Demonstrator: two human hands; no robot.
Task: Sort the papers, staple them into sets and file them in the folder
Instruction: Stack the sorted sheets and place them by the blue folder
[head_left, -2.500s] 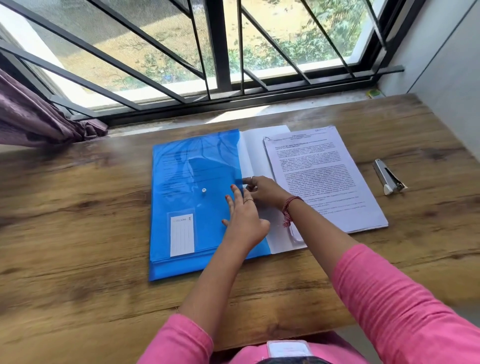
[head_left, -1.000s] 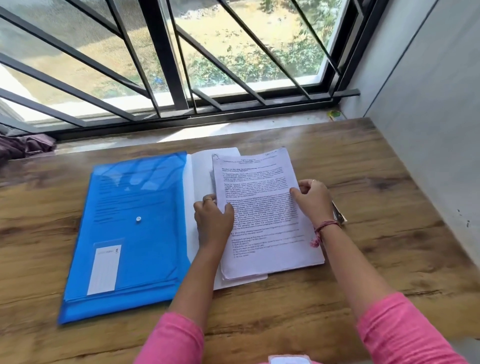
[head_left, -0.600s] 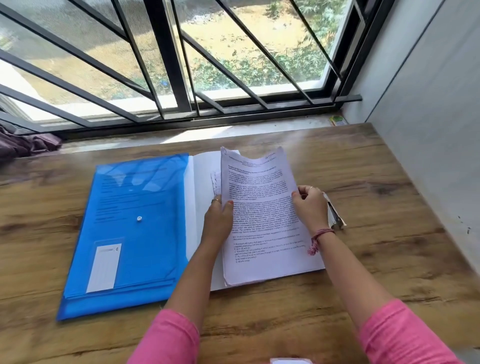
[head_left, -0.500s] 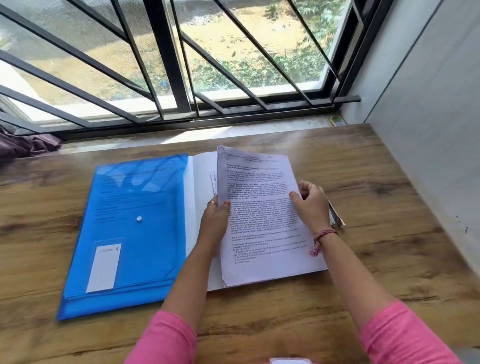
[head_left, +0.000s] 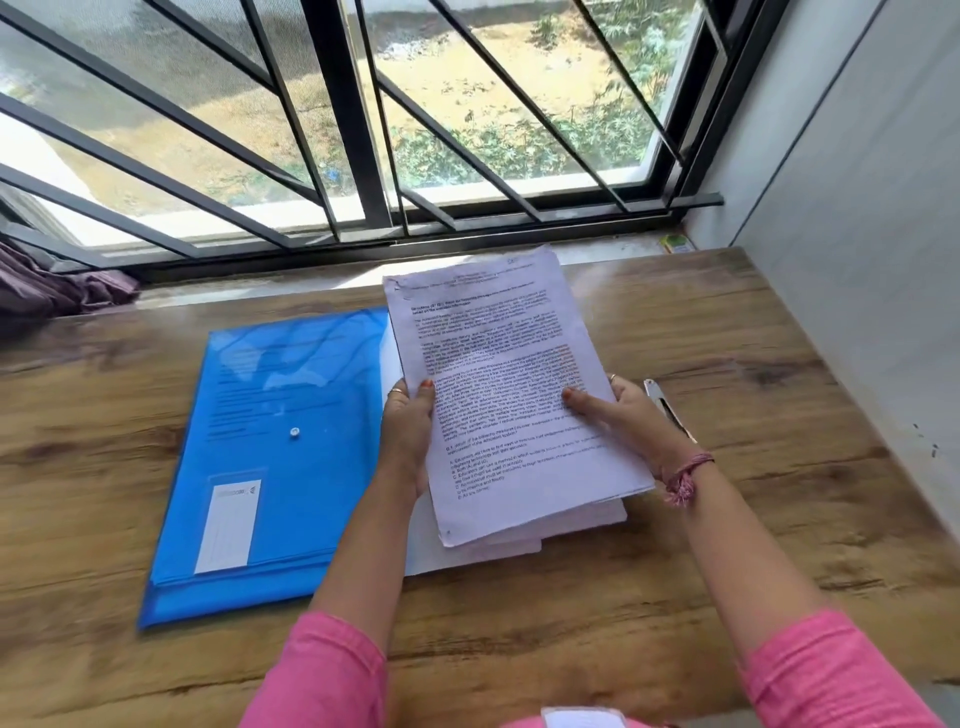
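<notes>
We see both hands holding a set of papers (head_left: 498, 395) tilted up off the desk (head_left: 727, 530), its top edge raised toward the window (head_left: 363, 119) and its bottom edge low over more sheets. The left hand (head_left: 408, 441) grips the set's left edge, thumb curled over the printed face and fingers behind; a ring sits on one finger. The right hand (head_left: 631, 421) grips the right edge the same way, thumb lying across the text, fingers hidden behind the sheets. A red thread band (head_left: 685, 475) circles the right wrist, and both arms wear pink sleeves (head_left: 322, 675).

Under the raised set we see a loose stack (head_left: 576, 519) of white sheets lying flat on the desk, its lower edges fanned out slightly. We cannot tell how many sheets it holds.

The blue folder (head_left: 275, 441) lies flat to the left of the papers, closed with a small white snap button (head_left: 294, 432) near its middle and a white label (head_left: 228, 525) in a clear pocket near its lower left. Its right edge runs just beside the left hand.

The stapler (head_left: 662, 402) lies on the desk just past the right hand, mostly hidden by it; only its metal end shows.

A purple cloth (head_left: 57, 286) is bunched on the sill at far left. A grey wall (head_left: 857, 260) runs along the right.
</notes>
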